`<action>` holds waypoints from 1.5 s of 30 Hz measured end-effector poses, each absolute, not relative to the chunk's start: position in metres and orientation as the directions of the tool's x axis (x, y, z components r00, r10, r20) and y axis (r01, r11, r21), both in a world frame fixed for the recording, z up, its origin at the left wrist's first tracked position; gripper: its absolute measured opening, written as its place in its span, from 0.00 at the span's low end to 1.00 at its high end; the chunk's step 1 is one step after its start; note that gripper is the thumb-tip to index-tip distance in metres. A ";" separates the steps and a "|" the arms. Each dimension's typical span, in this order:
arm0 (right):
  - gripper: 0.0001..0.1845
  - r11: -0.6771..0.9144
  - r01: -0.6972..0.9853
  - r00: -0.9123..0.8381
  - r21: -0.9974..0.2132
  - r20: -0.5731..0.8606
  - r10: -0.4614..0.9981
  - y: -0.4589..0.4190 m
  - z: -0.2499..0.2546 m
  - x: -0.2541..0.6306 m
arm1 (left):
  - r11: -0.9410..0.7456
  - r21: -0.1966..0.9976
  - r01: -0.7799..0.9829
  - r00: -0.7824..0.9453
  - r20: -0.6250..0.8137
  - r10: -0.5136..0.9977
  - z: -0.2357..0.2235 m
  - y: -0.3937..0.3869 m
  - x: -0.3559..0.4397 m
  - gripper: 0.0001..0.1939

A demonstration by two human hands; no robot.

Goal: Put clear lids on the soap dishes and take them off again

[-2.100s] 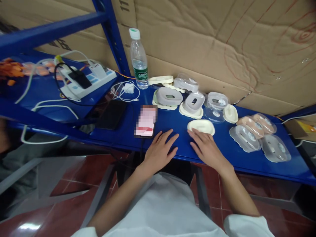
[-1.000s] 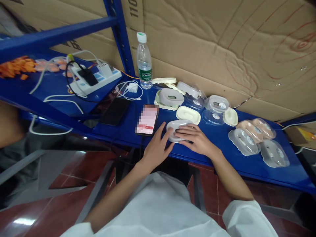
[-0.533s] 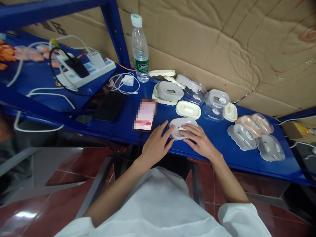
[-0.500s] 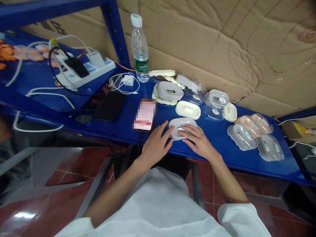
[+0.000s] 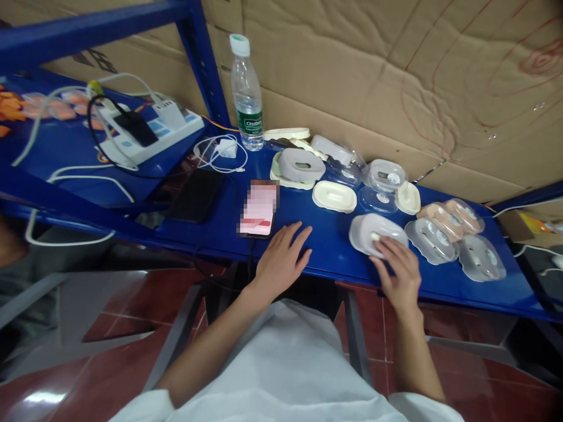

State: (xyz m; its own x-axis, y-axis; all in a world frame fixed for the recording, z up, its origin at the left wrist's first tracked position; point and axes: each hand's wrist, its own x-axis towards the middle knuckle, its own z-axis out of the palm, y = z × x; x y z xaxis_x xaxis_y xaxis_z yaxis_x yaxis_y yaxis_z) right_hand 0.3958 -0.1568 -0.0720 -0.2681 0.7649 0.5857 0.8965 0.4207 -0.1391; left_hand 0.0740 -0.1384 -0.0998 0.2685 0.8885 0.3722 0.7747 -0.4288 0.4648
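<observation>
My right hand (image 5: 398, 266) grips the near right side of a pale grey oval plastic box (image 5: 368, 227), fingers and thumb on its edge. The box stands near the front of the blue tabletop, to the left of several packed boxes (image 5: 433, 240) with clear lids. My left hand (image 5: 281, 255) is open with fingers spread over the table edge and holds nothing. Ahead of it lies a phone (image 5: 259, 208) with a lit, blurred screen. A cream oval tray (image 5: 334, 196) sits farther back, beside a clear lid (image 5: 377, 200).
A water bottle (image 5: 247, 97) stands at the back by the cardboard wall (image 5: 352, 76). A stacked grey oval ring (image 5: 301, 165) lies beside it. To the left are a white charger (image 5: 227, 147), a black flat object (image 5: 196, 195), and a power strip (image 5: 145, 140) on the blue shelf.
My right hand has carried the grey box to the right, towards the packed boxes. My left hand has come off it and stays near its former place.
</observation>
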 end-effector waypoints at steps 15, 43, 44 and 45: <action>0.19 0.471 0.860 -0.349 -0.197 0.445 0.824 -0.177 -0.087 0.367 | -0.536 0.408 0.739 0.392 0.387 0.834 -0.093 -0.141 0.071 0.28; 0.09 0.784 0.529 -0.628 -0.326 0.471 0.619 -0.058 -0.056 0.333 | -0.358 0.722 0.592 0.123 0.358 0.926 -0.093 -0.136 0.064 0.40; 0.10 0.761 0.560 -0.606 -0.327 0.465 0.645 -0.055 -0.057 0.335 | -0.359 0.717 0.597 0.126 0.358 0.925 -0.093 -0.136 0.064 0.40; 0.11 0.731 0.600 -0.578 -0.324 0.456 0.677 -0.053 -0.059 0.338 | -0.360 0.711 0.604 0.132 0.356 0.925 -0.094 -0.137 0.065 0.38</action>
State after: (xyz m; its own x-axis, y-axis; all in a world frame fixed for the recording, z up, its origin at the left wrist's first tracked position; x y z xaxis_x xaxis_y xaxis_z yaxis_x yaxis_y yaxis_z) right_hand 0.3383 -0.0527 -0.0586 -0.5781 0.6768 0.4558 0.6003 0.7311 -0.3242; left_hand 0.0645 -0.1366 -0.0937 0.1324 0.9251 0.3558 0.6039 -0.3600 0.7112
